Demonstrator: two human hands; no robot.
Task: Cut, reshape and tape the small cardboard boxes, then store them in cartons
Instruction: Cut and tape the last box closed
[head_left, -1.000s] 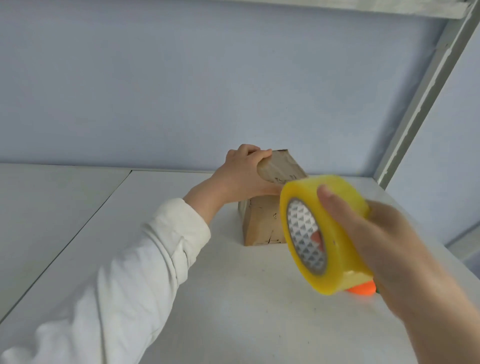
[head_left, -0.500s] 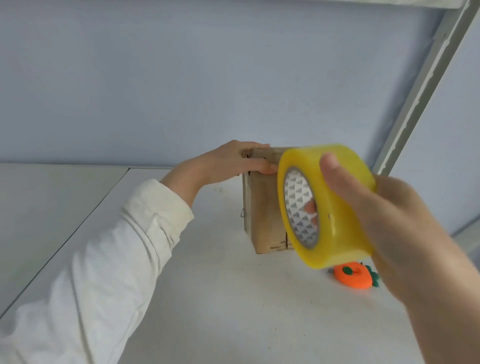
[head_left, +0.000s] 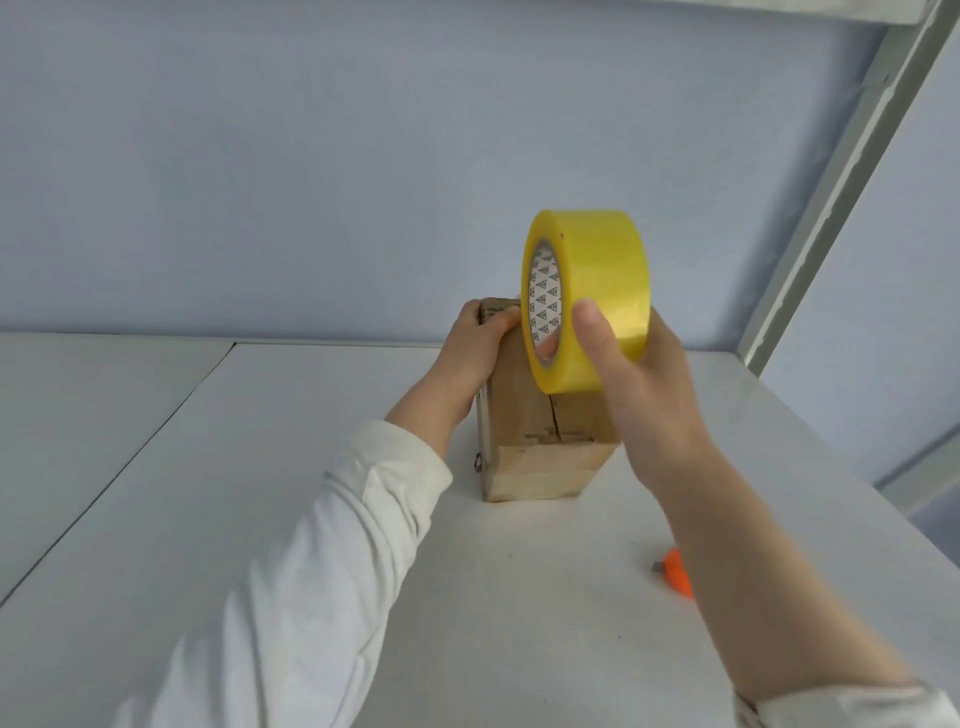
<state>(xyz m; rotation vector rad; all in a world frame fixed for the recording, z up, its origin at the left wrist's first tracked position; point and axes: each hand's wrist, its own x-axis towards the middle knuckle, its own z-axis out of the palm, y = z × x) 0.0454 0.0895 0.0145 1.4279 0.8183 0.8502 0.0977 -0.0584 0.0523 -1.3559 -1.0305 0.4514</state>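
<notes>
Small brown cardboard box (head_left: 535, 441) standing upright on the white table (head_left: 311, 519). The left hand (head_left: 478, 348) grips its upper left edge, fingers curled over the top. The right hand (head_left: 639, 384) holds a yellow roll of packing tape (head_left: 597, 291) on edge at the box's top, thumb on the outer band, a fingertip inside the core. A small orange object (head_left: 678, 571) lies near, partly hidden by the right forearm.

A white table (head_left: 519, 623) spreads beneath the grip and toward the viewer. Left of the grip, a narrow seam (head_left: 130, 459) parts it from a second white table (head_left: 67, 415). Behind the grip rises a pale blue wall (head_left: 311, 156). To the right of the grip, a grey metal post (head_left: 841, 182) slants upward.
</notes>
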